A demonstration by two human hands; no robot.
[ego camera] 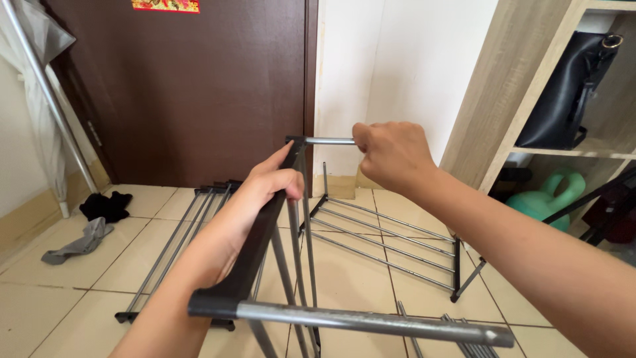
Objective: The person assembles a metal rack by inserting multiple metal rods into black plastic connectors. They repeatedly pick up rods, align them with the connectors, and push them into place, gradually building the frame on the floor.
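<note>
Head view: a metal rack [311, 219] is seen standing on the tiled floor [59, 305] in front of a dark brown door [192, 86]. The left hand [255, 199] is wrapped around the black side bar [255, 245] of the rack near its upper end, fingers curled over the top. The right hand [394, 154] is closed in a fist around the silver crossbar [330, 140] at the far top of the rack. A second silver tube [371, 323] is noted along the near edge. Lower shelves of thin rods [384, 242] are spread out just above the floor on both sides. Grey and black cloths [93, 225] lie on the tiles at left. At right, a wooden shelf unit [503, 86] holds a black bag [570, 86] and a green kettlebell [553, 199].
</note>
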